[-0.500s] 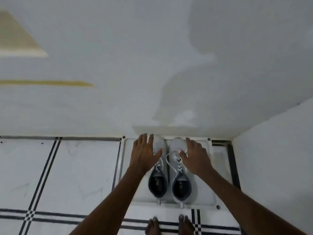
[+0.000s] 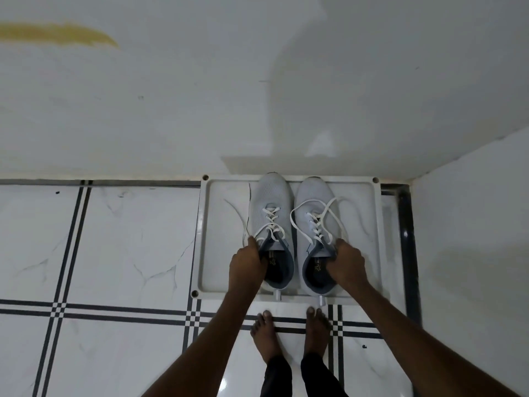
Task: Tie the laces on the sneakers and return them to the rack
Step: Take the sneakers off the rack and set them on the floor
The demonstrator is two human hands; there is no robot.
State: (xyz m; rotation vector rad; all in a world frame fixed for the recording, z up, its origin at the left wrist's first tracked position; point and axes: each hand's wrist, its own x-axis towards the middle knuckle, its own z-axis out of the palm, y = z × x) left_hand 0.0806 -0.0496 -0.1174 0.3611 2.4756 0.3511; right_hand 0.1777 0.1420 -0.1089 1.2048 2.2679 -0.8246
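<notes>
Each hand's fingers are hooked into its sneaker's collar: left hand (image 2: pixel 248 265), right hand (image 2: pixel 347 263); the 2 sneakers (image 2: pixel 270 202) run lengthwise straight away from the fingers, laces (image 2: pixel 310 222) loose.

Pale grey sneakers (image 2: pixel 292 230) side by side, white laces (image 2: pixel 315 222) loose, on rack (image 2: pixel 220 239)

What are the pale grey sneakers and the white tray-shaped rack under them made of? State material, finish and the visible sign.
Pale grey sneakers: seemingly knit mesh fabric, matte; fine dotted texture across the toes, flat white woven laces. White tray-shaped rack: likely moulded plastic, smooth with slight sheen; raised rim and round corner sockets suggest this, though painted metal is possible.
</notes>
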